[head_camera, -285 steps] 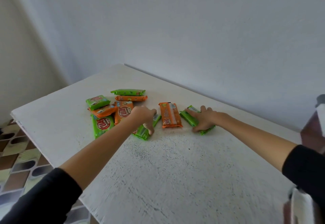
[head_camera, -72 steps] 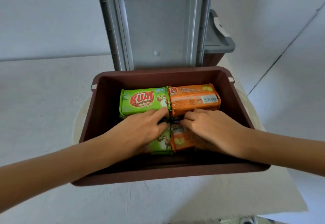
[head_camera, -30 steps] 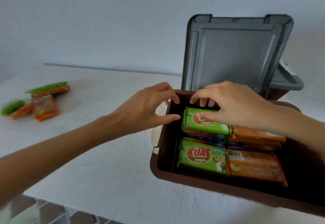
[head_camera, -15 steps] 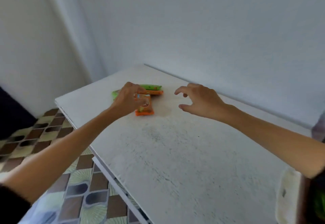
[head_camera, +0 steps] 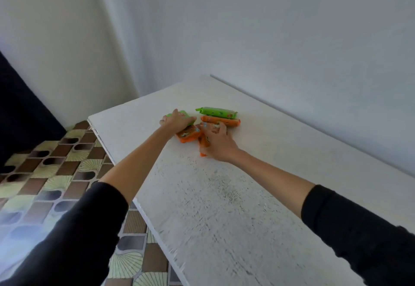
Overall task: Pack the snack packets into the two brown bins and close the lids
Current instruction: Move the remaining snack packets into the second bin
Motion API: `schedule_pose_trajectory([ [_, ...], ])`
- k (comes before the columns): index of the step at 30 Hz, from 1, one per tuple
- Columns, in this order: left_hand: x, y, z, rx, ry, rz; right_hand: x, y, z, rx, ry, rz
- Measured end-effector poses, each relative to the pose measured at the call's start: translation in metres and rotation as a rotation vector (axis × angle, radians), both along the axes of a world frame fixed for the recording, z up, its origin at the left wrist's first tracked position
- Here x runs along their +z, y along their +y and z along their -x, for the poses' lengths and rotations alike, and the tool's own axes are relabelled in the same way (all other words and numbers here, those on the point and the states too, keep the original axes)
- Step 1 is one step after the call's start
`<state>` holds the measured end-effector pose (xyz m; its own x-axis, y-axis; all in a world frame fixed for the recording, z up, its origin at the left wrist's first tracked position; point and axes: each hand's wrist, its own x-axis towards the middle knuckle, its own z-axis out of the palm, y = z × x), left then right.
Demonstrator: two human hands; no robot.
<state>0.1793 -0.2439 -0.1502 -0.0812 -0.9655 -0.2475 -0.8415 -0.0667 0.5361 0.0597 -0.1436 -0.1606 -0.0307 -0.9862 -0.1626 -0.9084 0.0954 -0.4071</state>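
Snack packets [head_camera: 208, 126], last few, lay at table [head_camera: 224, 195] far corner. Both hands had come back from bin: left hand [head_camera: 177, 120] flat on green pkt, right hand [head_camera: 216, 141] closing on orange pkt. Bins out of view.

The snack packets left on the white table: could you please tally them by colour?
Green packets: 2, the far green packet and the green packet under the left hand.
Orange packets: 3, the far orange packet, the middle orange packet and the orange packet under the right hand.
Total: 5.
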Motion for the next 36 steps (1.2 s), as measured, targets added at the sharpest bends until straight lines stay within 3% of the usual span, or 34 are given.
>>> schedule_pose_trajectory([
  [3,0.004,-0.014,-0.005,-0.21,-0.181,-0.077,0.003,-0.001,0.011,0.101,0.1,-0.149],
  [7,0.038,-0.023,-0.021,-0.383,-0.251,-0.342,0.014,0.003,0.036,0.138,0.111,-0.269],
  [12,0.026,-0.019,-0.001,-0.391,-0.234,-0.172,0.009,0.004,0.034,0.103,0.05,-0.146],
  [17,0.006,-0.018,0.011,-0.349,-0.275,0.13,0.004,0.008,0.036,0.049,0.03,-0.048],
  [21,0.013,-0.015,0.005,-0.345,-0.304,0.197,0.007,0.017,0.04,0.048,0.017,-0.007],
  [27,0.025,0.007,-0.011,-0.277,-0.114,0.289,0.026,0.04,0.059,-0.048,-0.153,-0.04],
  [36,0.08,0.071,0.045,-0.603,-0.036,0.382,0.1,0.112,0.11,-0.16,-0.126,0.073],
])
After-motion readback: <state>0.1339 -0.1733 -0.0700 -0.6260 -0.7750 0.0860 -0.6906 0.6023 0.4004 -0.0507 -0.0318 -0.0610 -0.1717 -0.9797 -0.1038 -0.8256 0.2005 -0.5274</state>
